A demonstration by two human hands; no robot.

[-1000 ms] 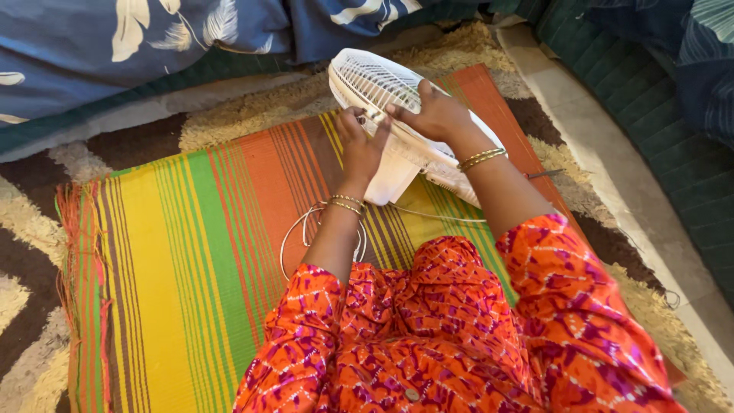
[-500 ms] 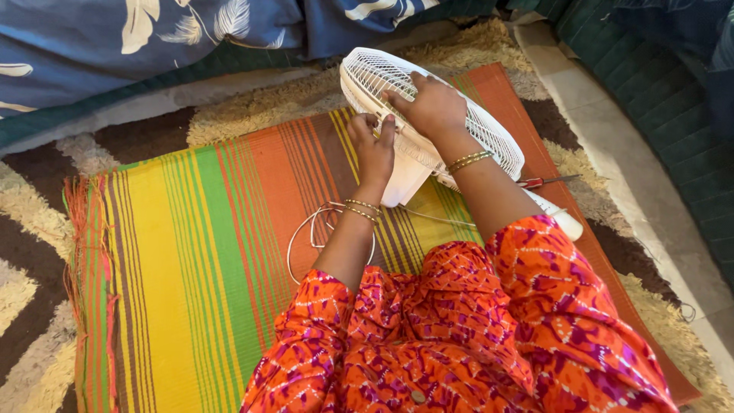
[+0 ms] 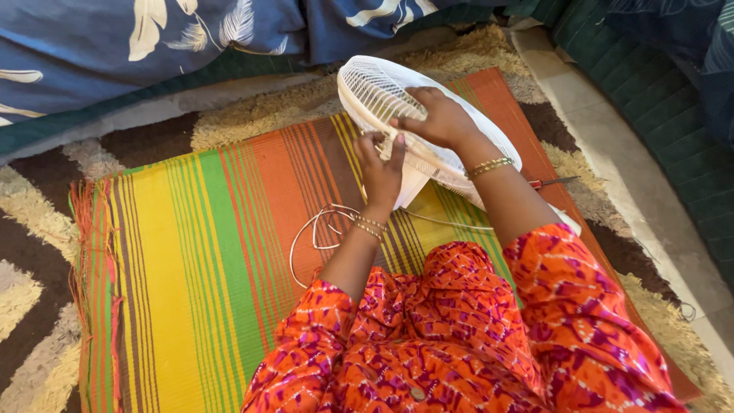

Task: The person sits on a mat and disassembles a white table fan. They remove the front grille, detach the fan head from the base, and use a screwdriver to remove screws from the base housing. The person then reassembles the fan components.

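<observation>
Bright even daylight, soft shadows, sharp focus, slight edge distortion

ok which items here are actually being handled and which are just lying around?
In hand:
- white plastic table fan with mesh grille
- left hand, at the grille's edge
- right hand, on the grille
- coiled white power cord

Lying about:
- red-handled tool
- striped woven mat
- shaggy brown-and-cream rug
- blue leaf-print bedding

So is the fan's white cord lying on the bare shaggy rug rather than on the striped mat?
No, the white cord lies coiled on the striped mat, beside the left hand.
</observation>
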